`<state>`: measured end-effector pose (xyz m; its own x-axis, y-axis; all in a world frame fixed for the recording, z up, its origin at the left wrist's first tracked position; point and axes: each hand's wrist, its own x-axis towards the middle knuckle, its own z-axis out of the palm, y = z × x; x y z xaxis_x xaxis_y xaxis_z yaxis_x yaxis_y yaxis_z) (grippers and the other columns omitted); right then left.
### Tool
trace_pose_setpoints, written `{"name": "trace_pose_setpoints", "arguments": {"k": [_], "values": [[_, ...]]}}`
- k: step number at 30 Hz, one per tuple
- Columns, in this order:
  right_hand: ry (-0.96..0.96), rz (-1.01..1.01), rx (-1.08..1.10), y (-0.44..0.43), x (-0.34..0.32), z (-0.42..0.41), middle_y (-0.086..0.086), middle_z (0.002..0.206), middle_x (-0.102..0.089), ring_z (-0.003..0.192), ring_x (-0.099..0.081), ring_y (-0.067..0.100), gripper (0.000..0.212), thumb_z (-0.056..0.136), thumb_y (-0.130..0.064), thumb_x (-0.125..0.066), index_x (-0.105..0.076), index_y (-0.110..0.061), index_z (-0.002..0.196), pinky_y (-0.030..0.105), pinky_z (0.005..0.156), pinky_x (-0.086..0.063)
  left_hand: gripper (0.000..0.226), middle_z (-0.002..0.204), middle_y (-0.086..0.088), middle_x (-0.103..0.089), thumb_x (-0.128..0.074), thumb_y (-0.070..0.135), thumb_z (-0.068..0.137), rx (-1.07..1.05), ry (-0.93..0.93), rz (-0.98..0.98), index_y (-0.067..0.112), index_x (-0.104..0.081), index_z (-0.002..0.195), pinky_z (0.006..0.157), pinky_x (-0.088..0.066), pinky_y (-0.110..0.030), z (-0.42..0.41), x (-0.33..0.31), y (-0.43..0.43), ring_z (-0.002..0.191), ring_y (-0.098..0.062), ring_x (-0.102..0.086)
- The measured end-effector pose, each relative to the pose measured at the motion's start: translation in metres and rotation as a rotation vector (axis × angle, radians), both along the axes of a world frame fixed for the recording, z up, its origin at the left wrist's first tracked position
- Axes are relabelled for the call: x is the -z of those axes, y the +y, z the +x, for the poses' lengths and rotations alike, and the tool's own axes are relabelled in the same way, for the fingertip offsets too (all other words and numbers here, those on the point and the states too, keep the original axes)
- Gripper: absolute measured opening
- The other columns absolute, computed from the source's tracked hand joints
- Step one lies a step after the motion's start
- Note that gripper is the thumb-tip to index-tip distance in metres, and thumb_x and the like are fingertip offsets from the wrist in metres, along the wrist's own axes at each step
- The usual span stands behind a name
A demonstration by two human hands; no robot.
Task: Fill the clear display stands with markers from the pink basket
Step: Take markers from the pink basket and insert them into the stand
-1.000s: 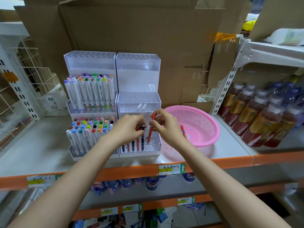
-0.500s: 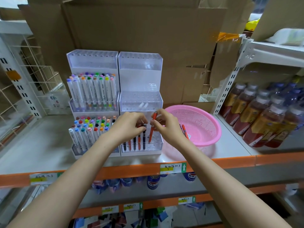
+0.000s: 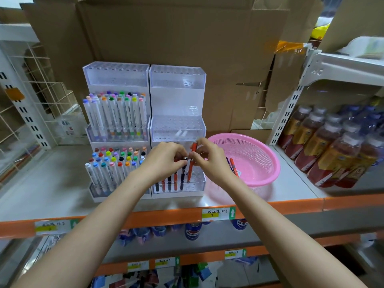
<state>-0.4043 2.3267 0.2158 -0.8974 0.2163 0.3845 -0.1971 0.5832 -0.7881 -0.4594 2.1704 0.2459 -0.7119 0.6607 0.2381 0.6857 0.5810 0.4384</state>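
Two clear tiered display stands sit side by side on the shelf. The left stand [image 3: 116, 77] holds many coloured-cap markers. The right stand [image 3: 177, 80] has empty upper tiers and several red and black markers in its bottom tier. My right hand [image 3: 209, 159] pinches a red marker [image 3: 191, 163], upright with its tip in the bottom tier. My left hand [image 3: 164, 159] pinches the top of a black marker [image 3: 182, 173] standing beside it. The pink basket [image 3: 259, 161] lies right of the stand with a few markers [image 3: 233, 166] inside.
Cardboard boxes form the back wall. Bottled drinks [image 3: 332, 146] fill the shelf to the right behind a white upright [image 3: 291, 109]. A white wire rack [image 3: 31, 96] stands at the left. The orange shelf edge [image 3: 166, 215] carries price labels; drink cans sit on the shelf below.
The red marker in my right hand has dropped lower and stands straighter in the bottom tier. My left hand stays on the black marker's top.
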Motion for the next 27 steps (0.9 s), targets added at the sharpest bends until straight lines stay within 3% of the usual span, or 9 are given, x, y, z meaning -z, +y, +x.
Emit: {"name": "trace_pose_setpoints", "arguments": {"k": [10, 22, 27], "values": [[-0.011, 0.025, 0.002, 0.000, -0.002, 0.000, 0.007, 0.080, -0.070, 0.075, -0.069, 0.021, 0.010, 0.090, -0.013, -0.065, -0.058, -0.008, 0.096, 0.046, 0.072, -0.058, 0.011, 0.082, 0.013, -0.068, -0.069, 0.032, 0.082, -0.016, 0.003, -0.038, 0.023, -0.070, 0.089, 0.083, -0.053, -0.038, -0.004, -0.002, -0.005, 0.081, -0.007, -0.063], [-0.024, 0.037, -0.005, -0.001, -0.001, 0.003, 0.008, 0.083, -0.071, 0.076, -0.070, 0.020, 0.010, 0.089, -0.011, -0.065, -0.059, -0.006, 0.096, 0.044, 0.073, -0.058, 0.019, 0.098, 0.008, -0.071, -0.068, 0.030, 0.083, -0.028, -0.015, -0.040, 0.024, -0.071, 0.101, 0.085, -0.053, -0.040, -0.004, 0.001, -0.007, 0.093, -0.010, -0.064], [-0.041, 0.064, -0.021, -0.001, 0.000, 0.005, 0.007, 0.083, -0.072, 0.076, -0.070, 0.017, 0.008, 0.088, -0.013, -0.067, -0.060, -0.015, 0.092, 0.044, 0.075, -0.058, 0.029, 0.104, 0.006, -0.070, -0.068, 0.036, 0.082, -0.040, -0.014, -0.054, 0.022, -0.069, 0.107, 0.088, -0.051, -0.041, -0.003, 0.005, -0.012, 0.098, -0.012, -0.063]]}}
